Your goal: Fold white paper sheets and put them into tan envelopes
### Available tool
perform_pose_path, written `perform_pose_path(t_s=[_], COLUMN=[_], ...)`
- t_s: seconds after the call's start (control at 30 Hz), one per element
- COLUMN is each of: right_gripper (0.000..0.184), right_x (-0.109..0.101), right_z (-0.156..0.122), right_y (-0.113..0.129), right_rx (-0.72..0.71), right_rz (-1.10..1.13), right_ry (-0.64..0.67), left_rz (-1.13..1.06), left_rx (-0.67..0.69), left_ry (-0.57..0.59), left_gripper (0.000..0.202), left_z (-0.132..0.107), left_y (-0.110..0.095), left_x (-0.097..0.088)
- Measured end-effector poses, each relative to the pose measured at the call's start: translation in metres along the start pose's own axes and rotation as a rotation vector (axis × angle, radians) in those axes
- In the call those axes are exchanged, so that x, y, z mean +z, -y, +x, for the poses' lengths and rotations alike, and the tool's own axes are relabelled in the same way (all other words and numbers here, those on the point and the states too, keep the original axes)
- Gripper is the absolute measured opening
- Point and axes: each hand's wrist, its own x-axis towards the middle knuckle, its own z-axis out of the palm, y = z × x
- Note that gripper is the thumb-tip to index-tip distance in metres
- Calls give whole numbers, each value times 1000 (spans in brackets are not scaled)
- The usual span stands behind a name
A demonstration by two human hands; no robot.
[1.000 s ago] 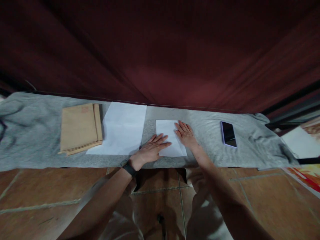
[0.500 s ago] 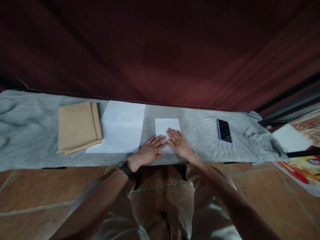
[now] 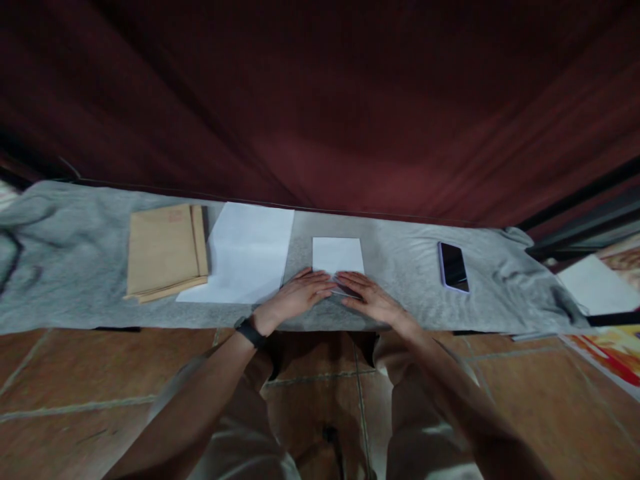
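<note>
A small white folded paper (image 3: 338, 252) lies on the grey cloth in front of me, its near end partly covered by my hands. My left hand (image 3: 300, 293), with a dark watch on the wrist, rests on its near left part, fingers stretched out. From the other side my right hand (image 3: 370, 297) touches the near right part, fingers extended and thumb apart. The fingertips of both hands nearly meet over the near edge, where a bit of paper shows between them. A larger white sheet (image 3: 253, 250) lies flat just left of the folded paper.
Brown envelopes (image 3: 163, 247) are stacked on the left, overlapping the large sheet. A phone (image 3: 454, 268) lies on the right of the grey cloth (image 3: 405, 267). A dark red curtain (image 3: 320, 120) hangs along the back edge. Tiled floor (image 3: 75, 373) shows below.
My hands have drawn back toward the paper's near edge, with the right hand lower and more sideways. The folded paper looks shorter at its near end. The view has shifted slightly.
</note>
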Motion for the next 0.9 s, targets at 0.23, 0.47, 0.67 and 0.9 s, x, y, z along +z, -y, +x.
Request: perform_pose_path(t_s=[0.23,0.47,0.67,0.9], right_gripper=[37,47,46,52], right_x=[-19,-21,-36,-15], right_z=[9,17,-1,2], right_y=[1,2,1,-13], right_rx=[248,468,436,430], right_rz=[441,1238,1413,1133], right_ry=[-362,-779,-758,-565], left_rz=[-127,-257,-125,-148], left_rx=[-85,-252,-57,-109], left_ry=[-506,-1024,-842,-684], left_gripper=[52,46,45,50], left_z=[12,30,43,59], left_y=[-1,-7,-50,-60], left_x=[-21,-28,-23,-4])
